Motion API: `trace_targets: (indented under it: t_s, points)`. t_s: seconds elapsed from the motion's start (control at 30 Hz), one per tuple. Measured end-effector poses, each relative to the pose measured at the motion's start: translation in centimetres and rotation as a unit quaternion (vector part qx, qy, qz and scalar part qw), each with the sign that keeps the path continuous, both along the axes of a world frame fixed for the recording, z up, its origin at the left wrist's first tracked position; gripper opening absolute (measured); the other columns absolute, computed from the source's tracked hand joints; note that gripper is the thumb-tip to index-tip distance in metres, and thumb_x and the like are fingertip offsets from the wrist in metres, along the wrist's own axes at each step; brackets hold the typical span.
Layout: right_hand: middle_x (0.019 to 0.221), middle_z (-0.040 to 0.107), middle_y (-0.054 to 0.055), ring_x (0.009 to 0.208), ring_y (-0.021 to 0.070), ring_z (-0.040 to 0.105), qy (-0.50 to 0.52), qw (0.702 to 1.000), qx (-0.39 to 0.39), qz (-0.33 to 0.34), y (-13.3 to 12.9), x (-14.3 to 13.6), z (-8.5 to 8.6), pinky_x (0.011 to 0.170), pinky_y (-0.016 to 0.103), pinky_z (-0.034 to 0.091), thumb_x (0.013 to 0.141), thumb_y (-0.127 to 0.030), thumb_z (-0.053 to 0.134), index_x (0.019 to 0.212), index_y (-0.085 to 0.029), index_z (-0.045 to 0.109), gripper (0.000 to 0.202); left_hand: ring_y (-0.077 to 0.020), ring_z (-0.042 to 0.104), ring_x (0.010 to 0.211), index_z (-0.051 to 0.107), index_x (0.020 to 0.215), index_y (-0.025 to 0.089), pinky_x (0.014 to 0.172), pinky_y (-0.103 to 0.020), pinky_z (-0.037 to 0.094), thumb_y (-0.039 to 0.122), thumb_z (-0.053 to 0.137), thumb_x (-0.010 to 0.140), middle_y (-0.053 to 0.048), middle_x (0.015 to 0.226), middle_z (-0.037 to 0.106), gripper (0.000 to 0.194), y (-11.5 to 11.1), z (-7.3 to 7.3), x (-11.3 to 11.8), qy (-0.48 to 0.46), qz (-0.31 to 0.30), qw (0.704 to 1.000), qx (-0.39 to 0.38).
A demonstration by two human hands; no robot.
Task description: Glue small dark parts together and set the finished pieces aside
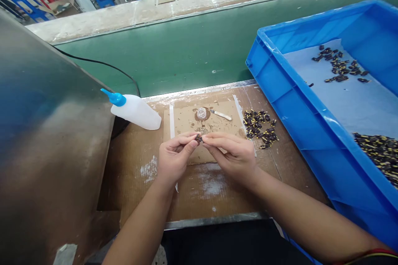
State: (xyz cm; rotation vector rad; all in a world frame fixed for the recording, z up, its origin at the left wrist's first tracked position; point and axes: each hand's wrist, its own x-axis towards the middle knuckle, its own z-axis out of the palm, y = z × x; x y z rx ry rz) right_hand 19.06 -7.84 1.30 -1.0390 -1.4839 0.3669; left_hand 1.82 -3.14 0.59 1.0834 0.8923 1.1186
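Between the nearly closed fingers of the left hand (174, 155) and right hand (234, 153), a small dark piece (198, 137) is being pinched by both.

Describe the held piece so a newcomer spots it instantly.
Left of the blue crate lies a cardboard sheet. Over its near half, left hand and right hand come together. The small dark piece pinched there is the only one held, unlike the loose pile between sheet and crate.
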Motion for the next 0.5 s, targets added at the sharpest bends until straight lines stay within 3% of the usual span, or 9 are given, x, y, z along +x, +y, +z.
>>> trace_targets:
  t_s: [0.3, 0.5]
  points:
    - [0.111, 0.079, 0.006, 0.098, 0.0185, 0.077, -0.029, 0.999, 0.008, -0.017, 0.27, 0.29, -0.43, 0.091, 0.034, 0.067, 0.097, -0.008, 0.069, 0.111, -0.025, 0.077, 0.023, -0.0270, 0.069, 0.119, 0.084, 0.095, 0.022, 0.108, -0.038, 0.055, 0.029, 0.083, 0.085, -0.014, 0.122, 0.074, 0.012, -0.02, 0.37, 0.32, 0.082, 0.019, 0.992, 0.091]
    - [0.109, 0.078, 0.004, 0.100, 0.0177, 0.075, -0.040, 0.998, 0.021, -0.038, 0.54, 0.38, -0.92, 0.093, 0.034, 0.065, 0.096, -0.007, 0.068, 0.112, -0.026, 0.075, 0.026, -0.0271, 0.069, 0.111, 0.085, 0.096, 0.024, 0.108, -0.041, 0.054, 0.025, 0.086, 0.081, -0.013, 0.116, 0.073, 0.015, 0.11, 0.64, 0.39, 0.127, 0.032, 0.979, 0.154]
